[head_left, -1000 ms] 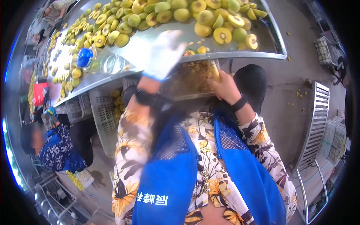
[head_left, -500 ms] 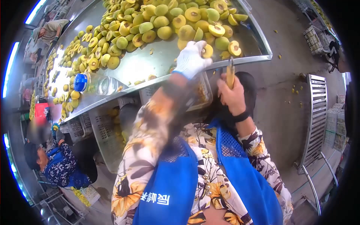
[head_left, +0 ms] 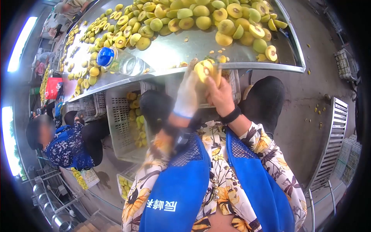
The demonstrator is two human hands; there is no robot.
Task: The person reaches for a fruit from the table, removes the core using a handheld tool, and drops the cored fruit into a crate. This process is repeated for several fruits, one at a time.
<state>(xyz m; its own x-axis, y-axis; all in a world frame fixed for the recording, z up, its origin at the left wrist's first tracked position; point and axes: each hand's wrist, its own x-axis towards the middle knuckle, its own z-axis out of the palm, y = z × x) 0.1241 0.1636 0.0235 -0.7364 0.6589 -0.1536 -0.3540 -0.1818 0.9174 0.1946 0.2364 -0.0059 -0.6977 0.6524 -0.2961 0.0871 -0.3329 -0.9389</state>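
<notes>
In a white glove, my left hand point(head_left: 185, 94) is closed around a yellow-green fruit half point(head_left: 203, 71), its cut face showing the pit area. Close against it, my bare right hand point(head_left: 222, 94) grips a short wooden-handled tool point(head_left: 219, 77); its working end is blurred near the fruit. Both hands are in front of the metal table's rim point(head_left: 266, 66), above my lap. A heap of halved fruit point(head_left: 185, 19) covers the far part of the tabletop. Small loose bits point(head_left: 220, 51) lie on the metal just beyond my hands.
A clear bottle with a blue cap point(head_left: 127, 62) lies on the table at left. Below stands a pale crate point(head_left: 118, 120) with fruit inside. Another person point(head_left: 69, 143) in a blue vest sits at left. A slatted metal rack point(head_left: 328, 143) stands at right.
My left hand has come back from the heap, bringing a fruit half toward my body. My right hand has moved left with the tool to meet it. The view has shifted.
</notes>
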